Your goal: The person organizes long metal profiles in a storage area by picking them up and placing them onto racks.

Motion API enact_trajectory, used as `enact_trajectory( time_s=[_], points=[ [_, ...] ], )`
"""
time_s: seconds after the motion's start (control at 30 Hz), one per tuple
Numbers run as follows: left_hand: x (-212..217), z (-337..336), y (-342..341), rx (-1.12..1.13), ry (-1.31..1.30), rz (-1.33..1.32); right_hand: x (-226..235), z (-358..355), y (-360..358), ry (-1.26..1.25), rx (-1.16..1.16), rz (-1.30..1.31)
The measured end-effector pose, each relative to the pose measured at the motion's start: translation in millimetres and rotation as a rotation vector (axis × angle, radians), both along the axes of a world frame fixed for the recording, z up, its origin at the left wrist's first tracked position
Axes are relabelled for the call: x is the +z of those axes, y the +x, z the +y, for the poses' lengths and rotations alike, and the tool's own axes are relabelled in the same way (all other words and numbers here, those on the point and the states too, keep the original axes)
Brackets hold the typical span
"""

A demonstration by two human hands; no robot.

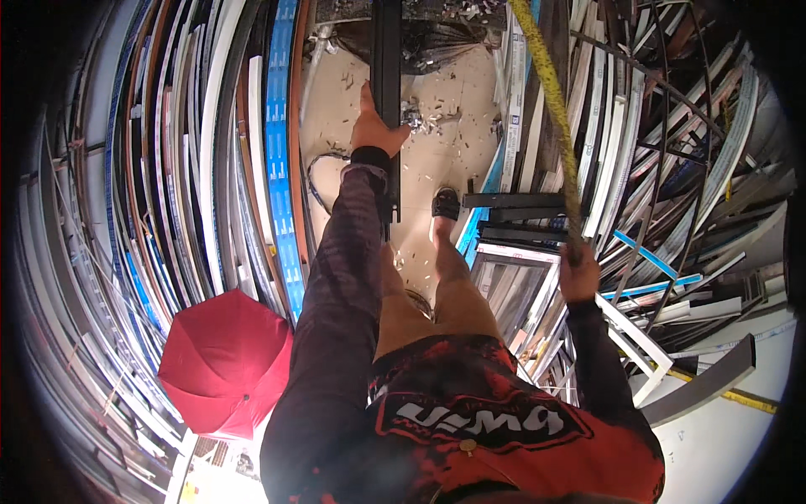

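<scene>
My left hand (376,133) reaches forward over a long black bar-like profile (386,50). Its index finger is stretched along the left side and the thumb points out to the right; the other fingers are hard to see. Whether the palm touches the bar cannot be made out. On the right, my right hand (579,275) is closed round the lower end of a long yellow strip (550,92) with dark speckles, which slants up past the top edge of the view.
Long profiles (281,151) in white, blue, brown and grey stand packed at left, with more strips (621,151) at right. Metal shavings litter the beige floor (457,160). A red umbrella (225,363) lies at lower left. Black profile pieces (512,202) jut out beside my sandalled foot (445,204).
</scene>
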State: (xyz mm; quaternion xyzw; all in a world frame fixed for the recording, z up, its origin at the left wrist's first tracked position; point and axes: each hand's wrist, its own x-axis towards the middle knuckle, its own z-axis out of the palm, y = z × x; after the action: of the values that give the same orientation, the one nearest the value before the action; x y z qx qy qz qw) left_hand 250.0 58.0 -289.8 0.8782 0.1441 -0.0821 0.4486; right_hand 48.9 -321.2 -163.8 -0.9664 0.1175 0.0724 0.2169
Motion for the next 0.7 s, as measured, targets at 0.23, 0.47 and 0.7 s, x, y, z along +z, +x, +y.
enact_trajectory(
  time_s=[0.23, 0.47, 0.7],
  points=[
    [3, -4, -6, -0.008, -0.007, -0.012, 270, 32, 13, -0.337, -0.091, 0.118],
    [31, 37, -120, -0.061, -0.076, 0.039, 247, 54, 10, -0.583, 0.174, -0.611],
    [223, 98, -264, -0.229, -0.12, 0.045, 75, 216, 13, 1.438, 0.238, 0.52]
  ],
)
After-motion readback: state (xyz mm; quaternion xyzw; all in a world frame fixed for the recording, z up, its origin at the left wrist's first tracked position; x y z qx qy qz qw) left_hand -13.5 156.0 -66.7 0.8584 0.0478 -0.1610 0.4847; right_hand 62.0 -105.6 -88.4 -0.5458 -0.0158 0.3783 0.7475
